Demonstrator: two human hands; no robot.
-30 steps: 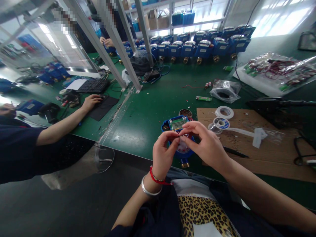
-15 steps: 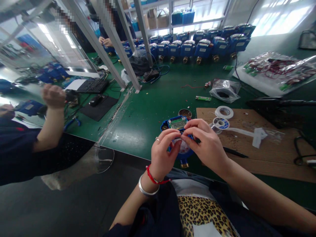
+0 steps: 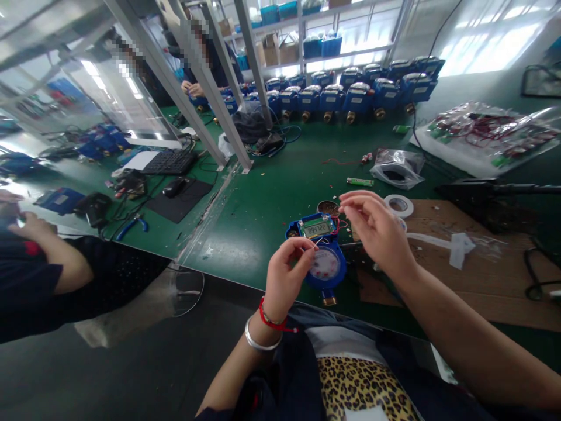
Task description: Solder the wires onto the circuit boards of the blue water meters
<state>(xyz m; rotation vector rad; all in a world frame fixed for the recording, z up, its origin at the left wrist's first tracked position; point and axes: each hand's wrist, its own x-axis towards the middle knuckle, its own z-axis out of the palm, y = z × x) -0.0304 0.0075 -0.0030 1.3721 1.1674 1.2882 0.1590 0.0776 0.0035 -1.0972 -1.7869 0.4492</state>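
Observation:
A blue water meter (image 3: 343, 270) with a round dial and a lit digital display (image 3: 318, 228) lies at the bench edge in front of me, its brass fitting (image 3: 329, 300) toward my body. My left hand (image 3: 287, 272), wearing a ring-free view of its thumb and forefinger, pinches a thin wire (image 3: 322, 240) just below the display. To the upper right of the meter, my right hand (image 3: 379, 231) is raised with its fingertips pressed together. Whatever those fingertips hold is too small to make out. Beside them sits a small round tin (image 3: 326, 206) of brownish bits.
White tape (image 3: 398, 205) lies on a cardboard sheet (image 3: 438, 231) at right. A green battery (image 3: 360, 182) and a plastic-wrapped roll (image 3: 398, 168) lie beyond. Several blue meters (image 3: 359, 99) line the back. A co-worker's arm (image 3: 61, 257) is at left, past metal posts (image 3: 219, 88).
My right hand has left the wire and moved up and right toward the tin. My left hand stays at the meter, whose dial is now uncovered. The co-worker's hand moved left.

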